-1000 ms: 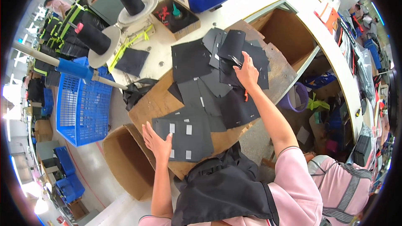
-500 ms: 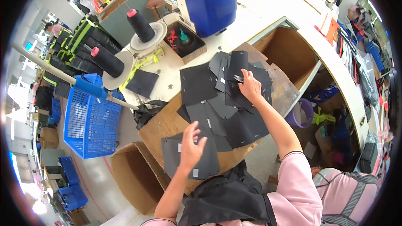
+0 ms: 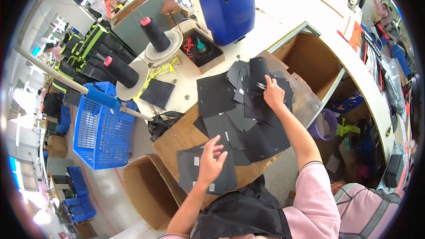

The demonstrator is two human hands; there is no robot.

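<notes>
black cloth pieces (image 3: 217,93) overlap on a brown board (image 3: 168,139) in the head view. the right hand (image 3: 275,95) grips small scissors (image 3: 261,86) over them; the left hand (image 3: 211,163), open with fingers loosely bent, is over a dark piece with white patches (image 3: 186,163) at the board's near end.

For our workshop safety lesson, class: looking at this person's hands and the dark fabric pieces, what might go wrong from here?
1. The snips in the right hand point at the curled black piece, so the blades might nick it.
2. The overlapping dark pieces could shift if one is pulled.
3. The grey panel with white patches lies near the edge of the board; a knock could tip it off.
</notes>
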